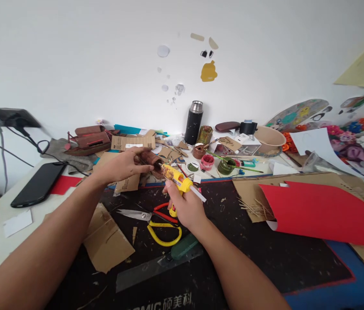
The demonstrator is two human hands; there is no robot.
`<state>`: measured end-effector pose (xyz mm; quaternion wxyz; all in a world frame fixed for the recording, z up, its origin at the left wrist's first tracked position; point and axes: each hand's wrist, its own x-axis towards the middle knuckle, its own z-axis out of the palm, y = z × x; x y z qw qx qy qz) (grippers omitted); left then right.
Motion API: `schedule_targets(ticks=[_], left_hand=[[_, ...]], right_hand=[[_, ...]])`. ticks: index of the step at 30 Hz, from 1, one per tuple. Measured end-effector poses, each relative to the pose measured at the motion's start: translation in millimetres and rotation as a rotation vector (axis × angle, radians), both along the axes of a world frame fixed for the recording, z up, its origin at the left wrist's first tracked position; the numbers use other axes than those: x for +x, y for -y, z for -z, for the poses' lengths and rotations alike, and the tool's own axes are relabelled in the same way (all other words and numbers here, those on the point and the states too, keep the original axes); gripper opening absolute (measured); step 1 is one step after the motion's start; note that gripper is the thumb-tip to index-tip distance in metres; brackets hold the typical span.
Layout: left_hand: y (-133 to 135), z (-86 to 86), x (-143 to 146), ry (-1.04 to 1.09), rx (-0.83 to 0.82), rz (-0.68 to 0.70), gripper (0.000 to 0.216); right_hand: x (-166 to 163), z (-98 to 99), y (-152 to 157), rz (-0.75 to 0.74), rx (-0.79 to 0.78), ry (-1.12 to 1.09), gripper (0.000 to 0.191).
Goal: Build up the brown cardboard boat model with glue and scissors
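Note:
My right hand (186,206) is wrapped round the handle of a yellow hot glue gun (176,177), with a white glue stick (198,193) poking out of its back end. The gun's nozzle reaches up to a small brown cardboard piece (152,160), which my left hand (122,164) grips with the fingers over its top. Whether the nozzle touches the piece I cannot tell. Below the hands lie scissors (137,214) with one yellow and one red handle. A green-handled cutter (184,246) and a clear ruler (156,267) are nearer to me.
Cardboard scraps (106,237) lie on the dark mat (249,258). Paint jars (207,162), a brush (243,167) and a black thermos (194,122) stand along the wall. Red paper (320,211) is at the right, a black phone (38,185) at the left, near cables (3,155).

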<state>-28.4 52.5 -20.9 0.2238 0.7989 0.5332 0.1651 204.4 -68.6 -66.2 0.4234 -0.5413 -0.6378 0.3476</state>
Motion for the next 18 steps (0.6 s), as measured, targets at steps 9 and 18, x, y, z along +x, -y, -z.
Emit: schedule_targets(ticks=[9,18], left_hand=[[0,2.8,-3,0.099,-0.030,0.030,0.090],[-3,7.1,-7,0.128,-0.008,0.048,0.092]], right_hand=[[1,5.8,-1,0.001,-0.050,-0.144,0.060],[0,1.6,0,0.030,-0.055,-0.129,0.059]])
